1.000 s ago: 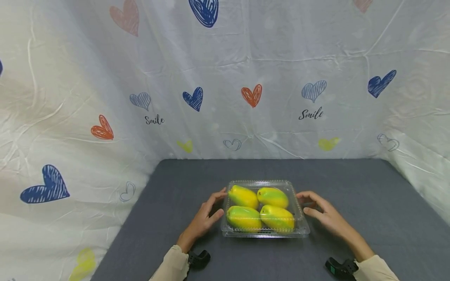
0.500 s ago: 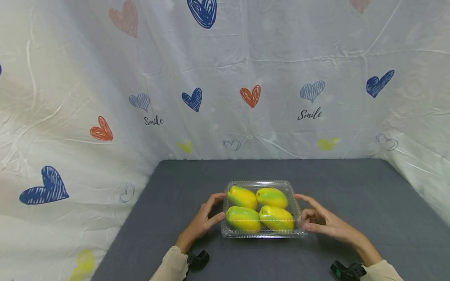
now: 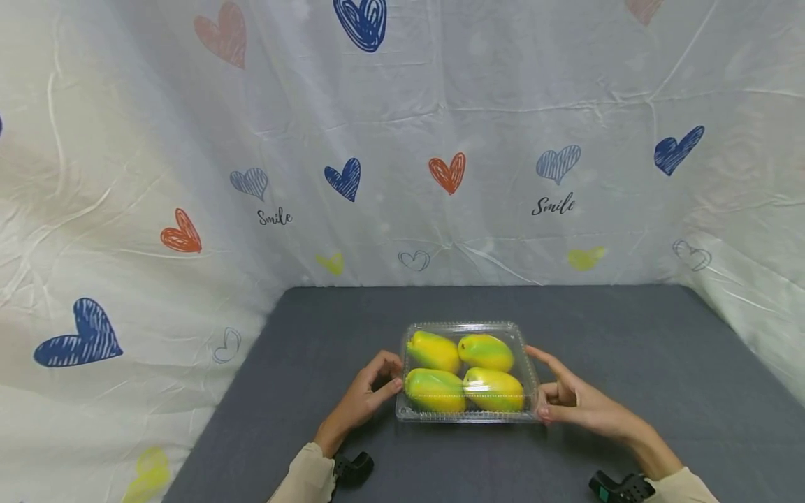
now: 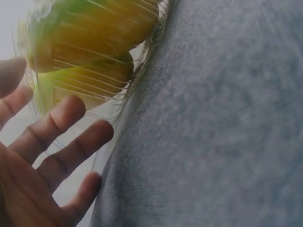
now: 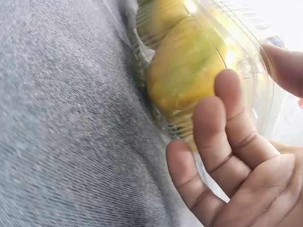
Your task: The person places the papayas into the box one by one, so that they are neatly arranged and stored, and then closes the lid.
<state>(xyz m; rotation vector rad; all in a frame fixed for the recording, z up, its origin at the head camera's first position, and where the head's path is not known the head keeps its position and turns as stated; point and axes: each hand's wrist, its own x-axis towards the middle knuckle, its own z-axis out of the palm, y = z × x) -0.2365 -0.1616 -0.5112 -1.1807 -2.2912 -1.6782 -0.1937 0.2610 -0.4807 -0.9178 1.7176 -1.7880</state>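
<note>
A clear plastic clamshell container [image 3: 468, 417] with its lid down lies on the dark grey table. Through the lid show several yellow-green mangoes [image 3: 435, 390]. My left hand [image 3: 361, 398] holds the container's left side, thumb and index finger at the rim; in the left wrist view its other fingers [image 4: 97, 134] are loosely bent beside the wall. At the right side my right hand [image 3: 585, 402] has its thumb on the front right corner and its index finger stretched along the edge. In the right wrist view, three fingertips [image 5: 209, 113] lie beside the ridged wall.
Dark grey cloth [image 3: 352, 314] covers the table. Behind and to the left hangs a white curtain [image 3: 497, 84] printed with hearts. A black camera band [image 3: 353, 469] sits on the left wrist, another [image 3: 619, 487] on the right.
The lid's right front edge, which stuck out to the right, now lines up with the base. My right hand has come in against that corner, and my left index finger has bent more.
</note>
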